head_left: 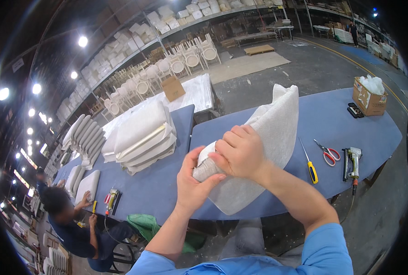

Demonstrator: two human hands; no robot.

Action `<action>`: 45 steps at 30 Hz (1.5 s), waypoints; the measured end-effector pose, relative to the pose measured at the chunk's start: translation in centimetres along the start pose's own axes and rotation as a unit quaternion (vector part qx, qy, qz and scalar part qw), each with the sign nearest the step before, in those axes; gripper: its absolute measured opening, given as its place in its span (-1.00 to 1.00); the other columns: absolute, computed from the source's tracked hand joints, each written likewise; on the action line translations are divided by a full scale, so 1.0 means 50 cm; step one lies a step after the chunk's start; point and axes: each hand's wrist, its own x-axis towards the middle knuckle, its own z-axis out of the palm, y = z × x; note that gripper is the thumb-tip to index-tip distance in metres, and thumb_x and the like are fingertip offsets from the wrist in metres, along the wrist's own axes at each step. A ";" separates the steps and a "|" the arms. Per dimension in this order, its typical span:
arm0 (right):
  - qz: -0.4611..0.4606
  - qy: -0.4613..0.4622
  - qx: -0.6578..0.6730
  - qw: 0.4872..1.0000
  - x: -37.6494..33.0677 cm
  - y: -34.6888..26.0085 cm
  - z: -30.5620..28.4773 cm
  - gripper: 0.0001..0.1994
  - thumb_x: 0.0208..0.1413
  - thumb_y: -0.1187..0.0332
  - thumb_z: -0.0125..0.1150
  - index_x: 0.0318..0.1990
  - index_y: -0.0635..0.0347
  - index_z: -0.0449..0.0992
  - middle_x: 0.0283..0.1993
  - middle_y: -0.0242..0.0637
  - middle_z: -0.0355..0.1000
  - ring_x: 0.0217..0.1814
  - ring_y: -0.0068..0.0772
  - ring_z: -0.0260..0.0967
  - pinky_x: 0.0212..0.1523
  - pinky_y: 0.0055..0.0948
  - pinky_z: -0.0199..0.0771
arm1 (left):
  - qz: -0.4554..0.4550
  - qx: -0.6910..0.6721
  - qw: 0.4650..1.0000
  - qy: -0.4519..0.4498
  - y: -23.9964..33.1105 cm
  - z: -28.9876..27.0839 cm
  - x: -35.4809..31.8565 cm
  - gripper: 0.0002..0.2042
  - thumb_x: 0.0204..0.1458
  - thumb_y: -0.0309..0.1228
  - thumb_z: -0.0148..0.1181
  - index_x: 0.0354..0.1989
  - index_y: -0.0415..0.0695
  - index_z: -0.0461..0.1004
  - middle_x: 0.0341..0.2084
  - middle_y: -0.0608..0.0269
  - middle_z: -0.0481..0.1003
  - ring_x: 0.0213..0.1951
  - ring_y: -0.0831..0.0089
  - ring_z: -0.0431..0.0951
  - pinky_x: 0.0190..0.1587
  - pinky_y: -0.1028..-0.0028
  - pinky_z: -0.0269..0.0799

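Observation:
A light grey fabric-covered seat pad (272, 137) is held tilted above the blue table, its far corner raised and its near corner pointing toward me. My left hand (192, 183) wraps round its left end, thumb and fingers closed on the folded cloth. Beside it, my right hand (240, 152) is closed over the same end, its thumb pressing on the fabric near a white patch. What lies beneath the right fingers is hidden. To the right lie a screwdriver (312, 171) with a yellow handle, red-handled scissors (328, 155) and a staple gun (353, 164) with a hose.
The blue table (355, 130) carries an open cardboard box (370, 98) and a black case (355, 110) at its far right. Stacked grey covered pads (144, 137) stand left. A co-worker (71, 220) sits lower left, near another staple gun (114, 201) and a green cloth (144, 223).

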 end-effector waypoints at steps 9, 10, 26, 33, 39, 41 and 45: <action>0.028 -0.007 0.046 0.998 0.037 0.007 0.012 -0.70 0.16 0.23 0.40 -0.54 0.03 0.46 -0.58 -0.37 0.37 -0.47 -0.20 0.36 -0.44 -0.20 0.32 | 0.151 0.126 0.977 0.080 -0.032 0.014 -0.013 -0.52 0.13 -0.53 0.43 0.24 -0.31 0.51 -0.06 0.07 0.65 -0.05 0.44 0.64 0.03 0.42 0.55; 0.046 -0.027 0.054 0.997 0.033 0.011 0.009 -0.72 0.16 0.22 0.41 -0.52 0.04 0.48 -0.57 -0.36 0.38 -0.45 -0.18 0.37 -0.41 -0.18 0.34 | 0.135 0.102 0.982 0.079 -0.036 0.015 -0.019 -0.55 0.15 -0.53 0.41 0.23 -0.31 0.53 -0.05 0.09 0.65 -0.05 0.46 0.63 0.04 0.44 0.53; -0.098 -0.142 0.079 0.982 0.029 0.033 -0.060 -0.49 0.05 -0.31 0.37 -0.39 -0.03 0.55 -0.46 -0.45 0.23 -0.37 -0.33 0.26 -0.32 -0.29 0.22 | 0.106 -0.001 0.990 0.090 -0.037 0.018 -0.053 -0.54 0.31 -0.43 0.23 0.35 -0.32 0.45 0.00 0.18 0.61 0.02 0.50 0.55 0.13 0.46 0.43; -0.048 -0.252 0.142 0.956 0.055 0.028 -0.085 -0.56 0.15 -0.18 0.37 -0.39 0.00 0.50 -0.41 -0.40 0.28 -0.29 -0.22 0.32 -0.27 -0.20 0.27 | -0.016 -0.142 0.989 0.025 0.000 0.006 -0.039 -0.41 0.30 -0.47 0.14 0.51 -0.27 0.21 -0.22 0.32 0.49 -0.19 0.60 0.43 -0.03 0.54 0.34; 0.021 -0.383 0.194 0.903 0.089 0.021 -0.098 -0.59 0.21 -0.11 0.35 -0.36 0.05 0.49 -0.31 -0.30 0.38 -0.16 -0.10 0.40 -0.17 -0.10 0.33 | -0.045 -0.157 0.987 -0.003 0.014 -0.003 -0.042 -0.34 0.29 -0.43 0.17 0.55 -0.24 0.14 -0.14 0.31 0.48 -0.10 0.60 0.43 0.01 0.54 0.30; 0.047 -0.442 0.210 0.871 0.105 0.025 -0.101 -0.58 0.22 -0.09 0.34 -0.36 0.07 0.47 -0.29 -0.27 0.41 -0.14 -0.07 0.42 -0.16 -0.09 0.35 | -0.030 -0.116 0.993 -0.012 0.027 0.000 -0.044 -0.28 0.27 -0.37 0.20 0.58 -0.23 0.10 -0.10 0.29 0.49 -0.06 0.58 0.45 0.03 0.54 0.30; 0.098 -0.544 0.244 0.797 0.131 0.035 -0.101 -0.56 0.24 -0.05 0.33 -0.39 0.14 0.42 -0.32 -0.24 0.42 -0.20 -0.03 0.44 -0.20 -0.08 0.35 | -0.041 -0.111 0.992 -0.050 0.037 -0.004 -0.033 -0.19 0.26 -0.37 0.27 0.63 -0.22 0.00 -0.13 0.31 0.46 -0.08 0.57 0.44 0.02 0.53 0.33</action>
